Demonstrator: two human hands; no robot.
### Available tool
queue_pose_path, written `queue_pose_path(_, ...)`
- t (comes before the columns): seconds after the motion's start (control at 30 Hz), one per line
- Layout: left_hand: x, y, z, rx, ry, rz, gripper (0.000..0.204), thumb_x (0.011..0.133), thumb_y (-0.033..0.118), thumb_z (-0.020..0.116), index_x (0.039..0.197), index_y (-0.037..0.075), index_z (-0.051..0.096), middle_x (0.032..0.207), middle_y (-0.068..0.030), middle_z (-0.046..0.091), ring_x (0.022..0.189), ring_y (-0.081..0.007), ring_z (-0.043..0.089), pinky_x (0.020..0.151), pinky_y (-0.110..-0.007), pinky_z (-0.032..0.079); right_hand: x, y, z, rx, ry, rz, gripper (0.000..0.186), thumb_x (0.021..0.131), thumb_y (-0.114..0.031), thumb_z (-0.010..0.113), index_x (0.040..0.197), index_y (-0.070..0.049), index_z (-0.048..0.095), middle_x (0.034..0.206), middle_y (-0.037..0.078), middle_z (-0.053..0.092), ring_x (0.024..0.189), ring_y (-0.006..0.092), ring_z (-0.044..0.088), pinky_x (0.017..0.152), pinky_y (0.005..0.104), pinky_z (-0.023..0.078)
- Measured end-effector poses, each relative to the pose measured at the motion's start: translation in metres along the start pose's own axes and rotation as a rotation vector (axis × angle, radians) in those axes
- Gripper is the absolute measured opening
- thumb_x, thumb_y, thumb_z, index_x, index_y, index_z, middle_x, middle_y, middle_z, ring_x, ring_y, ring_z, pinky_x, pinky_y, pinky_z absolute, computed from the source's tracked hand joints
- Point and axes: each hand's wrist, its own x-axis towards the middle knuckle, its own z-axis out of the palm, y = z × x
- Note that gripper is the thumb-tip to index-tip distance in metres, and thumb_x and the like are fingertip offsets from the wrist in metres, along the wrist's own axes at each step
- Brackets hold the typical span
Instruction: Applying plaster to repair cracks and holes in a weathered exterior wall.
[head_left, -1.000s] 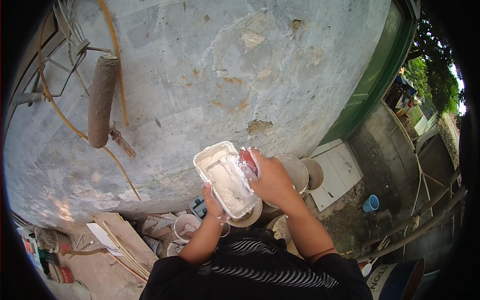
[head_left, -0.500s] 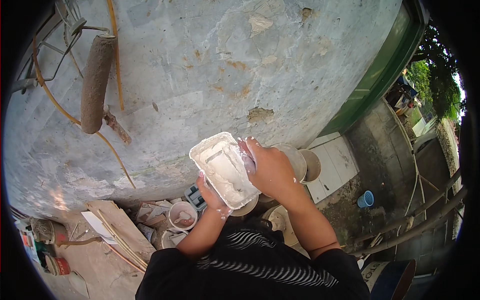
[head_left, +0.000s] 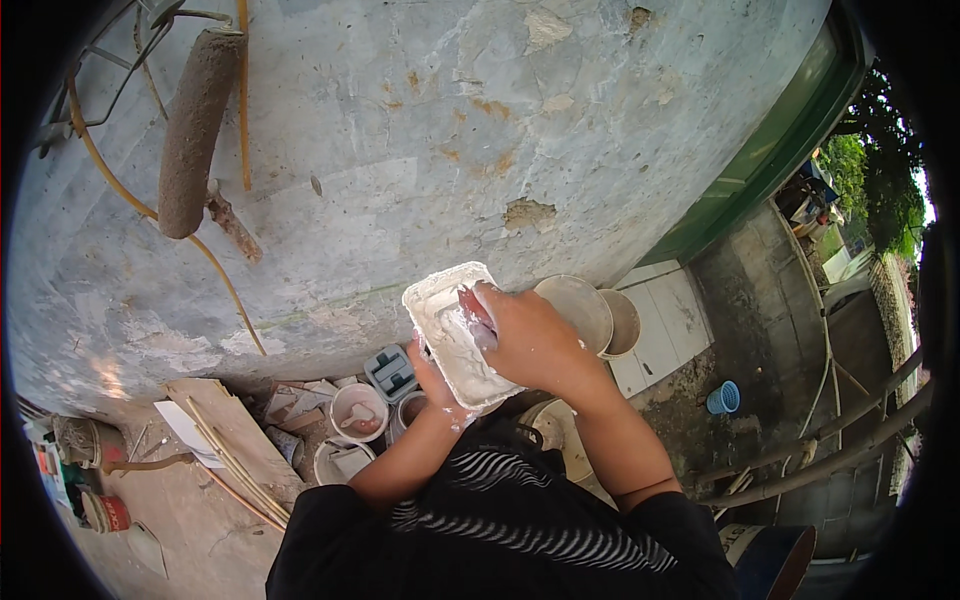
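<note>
A rectangular white tub [head_left: 412, 303] with a caked rim is held up in front of me, tilted. My left hand [head_left: 436, 384] grips it from its left side and underneath, the thumb along the wall. Smooth off-white paste [head_left: 450, 350], like putty or plaster, fills much of the tub. Over the tub's right half is my right hand [head_left: 535, 338], its fingers bent down into the paste. Whatever those fingers close on is hidden by the hand. White smears cover the fingers and dot both wrists.
A stained grey wall [head_left: 360, 190] rises ahead. On the left hang a paint roller [head_left: 200, 135] and a yellow cable [head_left: 228, 290]. Below stand buckets [head_left: 575, 308], a small pail [head_left: 358, 410], a grey-green case [head_left: 390, 372] and boards [head_left: 235, 440]. A blue basket [head_left: 723, 398] lies right.
My right hand has moved left and deeper over the tub, its fingers now in the paste. The tub has shifted slightly right in view, and the straight mark in the paste is smeared over.
</note>
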Motion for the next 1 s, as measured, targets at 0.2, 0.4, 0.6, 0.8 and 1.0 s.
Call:
queue_pose_path(0.2, 0.0, 0.0, 0.001, -0.008, -0.035, 0.024, 0.072, 0.084, 0.058, 0.028, 0.137, 0.01, 0.033, 0.135, -0.0114, 0.042, 0.122, -0.0292, 0.043, 0.102, -0.044, 0.035, 0.005, 0.008, 0.001, 0.106, 0.051, -0.002, 0.032, 0.073, -0.011, 0.061, 0.102, 0.001, 0.053, 0.08, 0.026, 0.06, 0.078, 0.044, 0.057, 0.069, 0.048, 0.045)
queue_pose_path(0.4, -0.001, 0.0, 0.006, -0.033, -0.16, 0.011, 0.071, 0.085, 0.057, 0.029, 0.138, 0.009, 0.033, 0.135, -0.012, 0.041, 0.123, -0.0291, 0.043, 0.102, -0.043, 0.035, 0.002, 0.003, -0.016, 0.155, 0.251, 0.058, 0.032, 0.073, -0.011, 0.063, 0.1, 0.003, 0.053, 0.08, 0.026, 0.06, 0.077, 0.0437, 0.057, 0.067, 0.0457, 0.045)
queue_pose_path(0.6, -0.001, -0.002, -0.002, 0.126, 0.061, 0.115, 0.07, 0.086, 0.057, 0.03, 0.136, 0.008, 0.034, 0.134, -0.0118, 0.043, 0.121, -0.0283, 0.043, 0.103, -0.041, 0.033, -0.001, 0.003, 0.015, 0.166, 0.101, 0.008, 0.034, 0.075, -0.01, 0.061, 0.104, 0.003, 0.052, 0.081, 0.025, 0.06, 0.077, 0.0434, 0.057, 0.067, 0.0465, 0.045)
queue_pose_path(0.8, -0.006, -0.004, -0.003, 0.079, 0.098, 0.068, 0.072, 0.085, 0.057, 0.031, 0.137, 0.009, 0.033, 0.133, -0.0113, 0.043, 0.121, -0.0279, 0.043, 0.103, -0.041, 0.033, 0.0, 0.011, 0.02, 0.057, 0.104, 0.049, 0.036, 0.073, -0.01, 0.06, 0.107, -0.002, 0.052, 0.08, 0.023, 0.062, 0.076, 0.0422, 0.058, 0.068, 0.0483, 0.046)
queue_pose_path(1.0, -0.008, -0.005, -0.01, 0.225, 0.111, -0.017, 0.075, 0.083, 0.059, 0.033, 0.138, 0.008, 0.031, 0.134, -0.012, 0.042, 0.121, -0.0291, 0.044, 0.102, -0.043, 0.034, -0.004, 0.017, 0.004, -0.025, 0.112, 0.123, 0.036, 0.073, -0.011, 0.061, 0.107, -0.003, 0.054, 0.078, 0.023, 0.062, 0.072, 0.0419, 0.059, 0.066, 0.0483, 0.046)
